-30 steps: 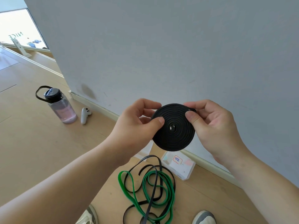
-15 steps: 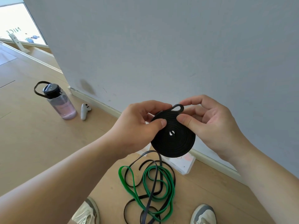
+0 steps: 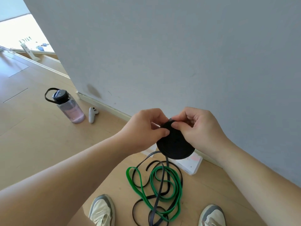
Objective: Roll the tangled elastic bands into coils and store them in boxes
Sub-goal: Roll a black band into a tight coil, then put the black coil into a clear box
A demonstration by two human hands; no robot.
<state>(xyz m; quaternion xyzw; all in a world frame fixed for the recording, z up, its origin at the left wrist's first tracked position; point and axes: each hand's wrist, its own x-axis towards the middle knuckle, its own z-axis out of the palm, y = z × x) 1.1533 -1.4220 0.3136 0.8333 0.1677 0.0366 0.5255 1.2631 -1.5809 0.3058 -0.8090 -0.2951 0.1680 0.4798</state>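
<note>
Holding: both hands grasp one black coil (image 3: pixel 175 147) of elastic band, raised off the floor in front of the grey wall (image 3: pixel 179 54).
Left hand (image 3: pixel 145 128): its thumb presses the coil's near face at the upper left, and its fingers curl behind the rim.
Right hand (image 3: pixel 202 128): thumb and forefinger pinch the coil's top edge, with the other fingers curled above. Whether the band's end is tucked in cannot be told.
Coil: round, flat and tightly wound, with its face turned toward the camera. It hides part of the box behind it.
Tangle (image 3: pixel 160 186): a green band and darker bands lie looped over one another on the wooden floor (image 3: pixel 40 152), between the box and the shoes.
Box (image 3: pixel 192 165): white, on the floor against the skirting. Whether it is open cannot be told.
Shoes: a left sneaker (image 3: pixel 101 209) and a right sneaker (image 3: pixel 211 216), both pale, show at the bottom edge on either side of the tangle.
Bottle (image 3: pixel 70 108): clear with a black lid and a carry loop, upright on the floor, well apart from the tangle.
Controller (image 3: pixel 92 114): white, lying just beside the bottle, near the skirting.
</note>
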